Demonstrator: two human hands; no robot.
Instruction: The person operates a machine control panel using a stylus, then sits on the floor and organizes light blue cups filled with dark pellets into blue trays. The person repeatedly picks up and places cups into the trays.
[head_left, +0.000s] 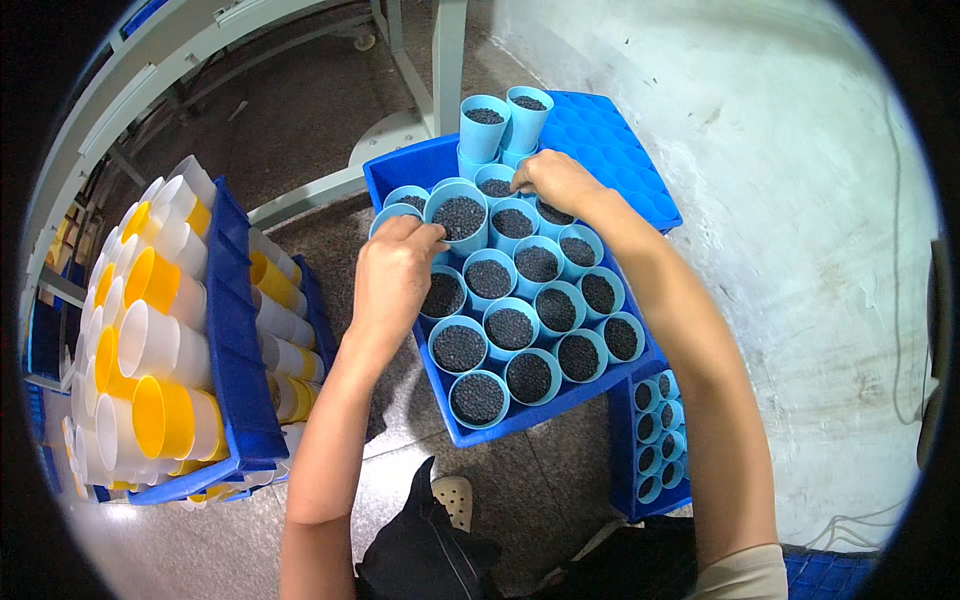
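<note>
A blue plastic crate (480, 437) holds many light-blue plastic cups, such as one at the near corner (478, 400), filled with black pellets. My left hand (397, 262) has its fingers at the rims of two cups on the crate's left side; its thumb and finger pinch the rim of the raised, pellet-filled cup (459, 219). My right hand (555, 180) reaches to the cups near the far side, fingertips by the rim of a filled cup (495, 182); its grip is partly hidden. Behind it, two filled cups (482, 129) stand on top of others.
Left stands a blue crate (244, 337) with stacked clear and yellow cups (161, 416). Behind the main crate are a blue tray with round recesses (607, 142) and a metal frame (448, 67). Another crate of filled cups (622, 450) sits lower right. A pale wall (795, 225) is at right.
</note>
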